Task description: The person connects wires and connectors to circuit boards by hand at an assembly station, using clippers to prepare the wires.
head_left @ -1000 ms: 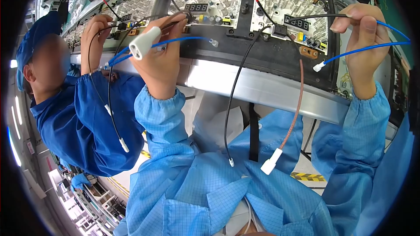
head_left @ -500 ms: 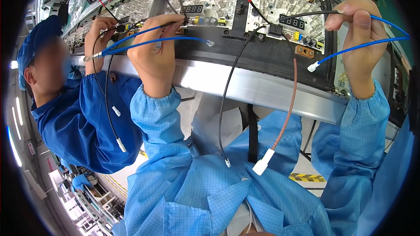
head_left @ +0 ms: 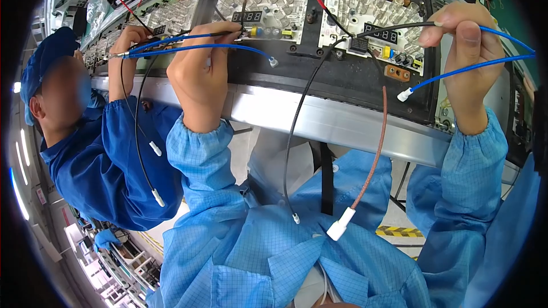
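My left hand (head_left: 200, 77) is closed in a pinch on a wire with black and blue sections (head_left: 200, 35), its fingertips at the lower edge of a white circuit board (head_left: 279, 14). A second blue wire (head_left: 228, 47) crosses the back of that hand and ends in a clear-sleeved terminal. My right hand (head_left: 465, 60) pinches another black-and-blue wire (head_left: 411, 24) beside the right-hand board (head_left: 368, 8). Its black part runs to a black block (head_left: 358, 45) on that board. Below this hand, a blue wire (head_left: 451, 71) ends in a white-sleeved terminal (head_left: 405, 94).
Both boards carry metal springs and digit displays, and sit in black fixtures on a metal-edged line (head_left: 319, 117). A black wire (head_left: 297, 131) and a brown braided wire with a white connector (head_left: 340, 224) hang over the edge. A co-worker (head_left: 108, 154) in dark blue works at left.
The brown wire at the left board has swung to the right and stands more upright. The hanging white connector has dropped slightly. Both my hands keep their pinch in nearly the same places.
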The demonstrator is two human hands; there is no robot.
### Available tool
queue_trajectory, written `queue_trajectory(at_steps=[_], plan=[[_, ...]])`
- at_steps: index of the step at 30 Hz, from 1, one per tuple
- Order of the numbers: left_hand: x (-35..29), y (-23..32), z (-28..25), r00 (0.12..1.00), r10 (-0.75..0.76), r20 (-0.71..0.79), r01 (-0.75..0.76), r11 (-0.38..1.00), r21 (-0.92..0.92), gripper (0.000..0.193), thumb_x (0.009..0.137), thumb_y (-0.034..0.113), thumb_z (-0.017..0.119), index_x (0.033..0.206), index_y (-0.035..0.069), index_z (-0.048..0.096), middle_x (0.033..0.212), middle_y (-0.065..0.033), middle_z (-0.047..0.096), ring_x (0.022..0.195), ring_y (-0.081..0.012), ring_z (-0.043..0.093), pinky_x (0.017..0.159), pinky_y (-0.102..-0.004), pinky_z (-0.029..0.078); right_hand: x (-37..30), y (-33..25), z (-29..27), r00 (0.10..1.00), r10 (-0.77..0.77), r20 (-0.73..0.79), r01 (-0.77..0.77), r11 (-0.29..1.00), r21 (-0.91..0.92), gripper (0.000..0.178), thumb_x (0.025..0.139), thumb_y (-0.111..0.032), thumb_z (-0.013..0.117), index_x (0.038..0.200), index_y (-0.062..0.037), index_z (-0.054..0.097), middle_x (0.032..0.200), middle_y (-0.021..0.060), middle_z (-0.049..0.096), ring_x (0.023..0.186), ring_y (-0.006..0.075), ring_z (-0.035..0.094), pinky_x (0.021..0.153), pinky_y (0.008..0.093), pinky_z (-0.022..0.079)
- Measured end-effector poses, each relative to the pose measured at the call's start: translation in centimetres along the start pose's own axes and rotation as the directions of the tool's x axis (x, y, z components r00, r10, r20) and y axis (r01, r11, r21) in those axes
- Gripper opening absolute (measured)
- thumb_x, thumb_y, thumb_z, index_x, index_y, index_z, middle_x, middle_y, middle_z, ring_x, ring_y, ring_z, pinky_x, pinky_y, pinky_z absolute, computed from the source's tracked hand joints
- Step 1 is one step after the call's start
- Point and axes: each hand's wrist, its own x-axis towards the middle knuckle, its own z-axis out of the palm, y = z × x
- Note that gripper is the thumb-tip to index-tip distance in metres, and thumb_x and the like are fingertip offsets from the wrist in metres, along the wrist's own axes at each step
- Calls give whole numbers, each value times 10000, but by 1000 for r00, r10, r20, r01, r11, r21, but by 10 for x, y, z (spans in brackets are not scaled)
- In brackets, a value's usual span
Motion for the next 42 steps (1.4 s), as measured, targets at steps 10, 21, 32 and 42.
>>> queue_trajectory(at_steps=[10, 21, 32, 42], plan=[[5, 4, 1, 997, 19, 73, -16, 999, -35, 136, 729, -90, 601, 822, 2, 642, 807, -87, 651, 681, -220, 626, 597, -268, 479, 3, -11, 0, 999, -15, 34, 16, 1000, -14, 296, 986, -288, 400, 892, -46, 541, 653, 73, 576, 612, 140, 579, 587, 258, 454], [5, 11, 9, 991, -105, 83, 112, 990, -84, 123, 773, -72, 579, 828, 10, 653, 787, -76, 647, 591, -169, 589, 535, -250, 453, 0, -11, -6, 999, 38, 39, -36, 999, -31, 311, 990, -294, 386, 884, -44, 536, 633, 69, 564, 593, 136, 563, 569, 253, 444], [9, 0, -2, 974, -214, 77, 214, 977, -2, 144, 773, -34, 630, 882, 47, 679, 768, -49, 652, 579, -112, 555, 492, -221, 400, 33, -25, 6, 992, -8, 129, 12, 999, -30, 330, 988, -301, 377, 872, -32, 530, 644, 59, 500, 551, 117, 499, 529, 236, 431], [3, 0, -7, 927, -370, 62, 373, 925, -68, 75, 815, 33, 663, 886, 18, 681, 729, -37, 655, 637, -61, 592, 530, -173, 424, 38, -24, 15, 985, 114, 133, -91, 982, -164, 247, 928, -193, 463, 814, 1, 564, 647, 73, 538, 522, 129, 518, 490, 239, 414]])
